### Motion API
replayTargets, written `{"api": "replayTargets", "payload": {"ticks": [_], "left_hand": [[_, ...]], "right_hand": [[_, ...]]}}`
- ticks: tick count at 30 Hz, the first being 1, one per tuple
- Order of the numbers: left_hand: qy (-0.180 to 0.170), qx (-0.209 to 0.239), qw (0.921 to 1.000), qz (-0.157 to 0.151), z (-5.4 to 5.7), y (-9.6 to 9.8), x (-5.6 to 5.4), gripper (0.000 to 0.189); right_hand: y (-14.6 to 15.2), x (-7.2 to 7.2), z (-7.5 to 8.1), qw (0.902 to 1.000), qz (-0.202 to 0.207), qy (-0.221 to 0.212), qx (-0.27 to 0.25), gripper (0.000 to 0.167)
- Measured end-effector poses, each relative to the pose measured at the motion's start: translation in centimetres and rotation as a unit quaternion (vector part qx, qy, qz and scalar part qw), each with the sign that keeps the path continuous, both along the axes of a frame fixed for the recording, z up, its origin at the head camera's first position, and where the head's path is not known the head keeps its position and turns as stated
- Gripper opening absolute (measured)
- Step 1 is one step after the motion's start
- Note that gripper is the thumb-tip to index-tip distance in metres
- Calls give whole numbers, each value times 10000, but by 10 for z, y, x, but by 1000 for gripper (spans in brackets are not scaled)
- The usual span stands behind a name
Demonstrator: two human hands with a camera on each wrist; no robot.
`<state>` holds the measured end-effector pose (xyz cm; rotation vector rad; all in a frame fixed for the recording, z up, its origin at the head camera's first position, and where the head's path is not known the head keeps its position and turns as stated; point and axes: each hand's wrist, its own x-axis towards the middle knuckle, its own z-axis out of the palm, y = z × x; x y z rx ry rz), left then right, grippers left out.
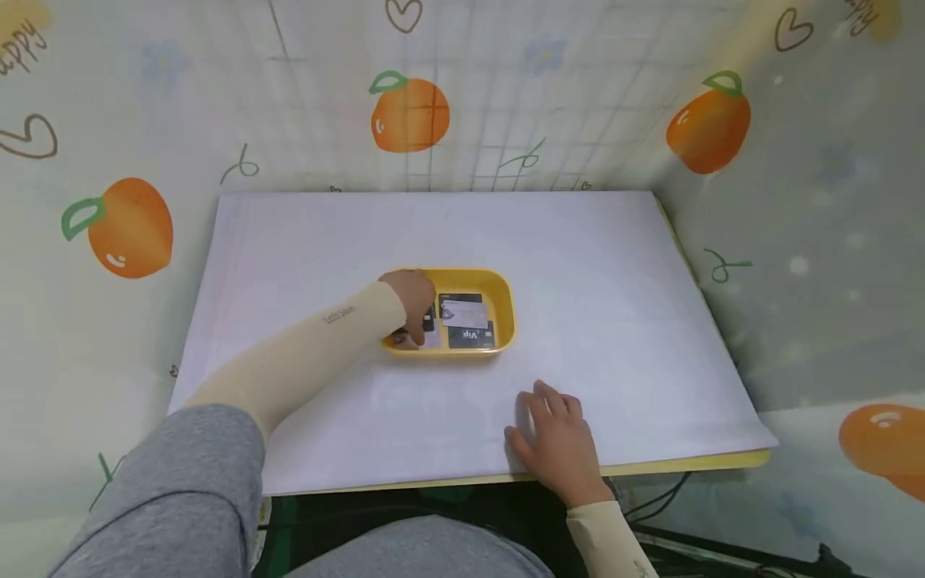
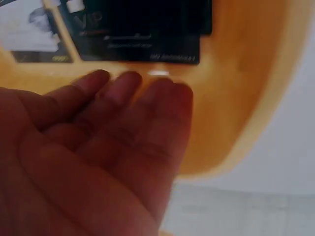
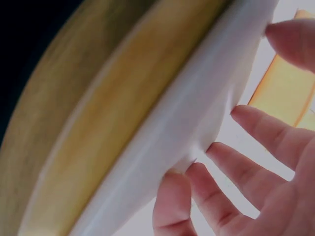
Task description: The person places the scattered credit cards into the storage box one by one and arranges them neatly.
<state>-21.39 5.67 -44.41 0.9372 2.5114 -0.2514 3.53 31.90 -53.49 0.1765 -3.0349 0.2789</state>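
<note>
A yellow tray (image 1: pixel 509 313) holds several cards. Among them are a dark card marked "Vip" (image 1: pixel 471 337) and a pale card (image 1: pixel 465 314) overlapping another dark card (image 1: pixel 461 297). My left hand (image 1: pixel 414 299) reaches over the tray's left end and partly covers the cards there. In the left wrist view, its loosely bent fingers (image 2: pixel 160 110) are beside black cards (image 2: pixel 142 49), with nothing seen gripped. My right hand (image 1: pixel 560 441) rests near the table's front edge. Its spread fingers (image 3: pixel 246 169) touch the white surface in the right wrist view.
The white-covered table (image 1: pixel 614 321) has a yellow edge (image 1: pixel 686 463) at the front. Curtains printed with oranges (image 1: pixel 409 116) surround its back and sides. Black cables (image 1: pixel 658 502) hang below the front right edge.
</note>
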Motion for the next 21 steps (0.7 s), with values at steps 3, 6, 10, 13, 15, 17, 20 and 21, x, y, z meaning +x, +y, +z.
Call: {"api": "replayTargets", "payload": {"ticks": [3, 6, 10, 13, 15, 17, 20, 21], "left_hand": [[-86, -547, 9981, -273, 0, 2, -1, 48], [2, -714, 9967, -387, 4, -6, 8, 56], [-11, -675, 9973, -293, 13, -24, 23, 61], [-453, -726, 9963, -101, 18, -36, 26, 56], [-779, -724, 9943, -43, 20, -42, 24, 52], [-1165, -596, 9914, 104, 28, -45, 25, 51], [-1578, -341, 9866, 242, 44, -44, 26, 46], [-1707, -290, 9844, 318, 50, -44, 27, 42]], "right_hand": [[-9, 8, 2, 9998, -20, -144, -102, 63], [-18, 14, 5, 9995, 40, -245, -170, 65], [-23, 12, 13, 9995, 168, -200, -192, 65], [-23, 3, 23, 9992, 308, -147, -198, 65], [-24, -6, 29, 9989, 390, -153, -202, 66], [-24, -13, 34, 9986, 408, -232, -230, 68], [-19, -22, 46, 9982, 396, -380, -245, 70], [-17, -25, 51, 9977, 431, -416, -308, 69]]}}
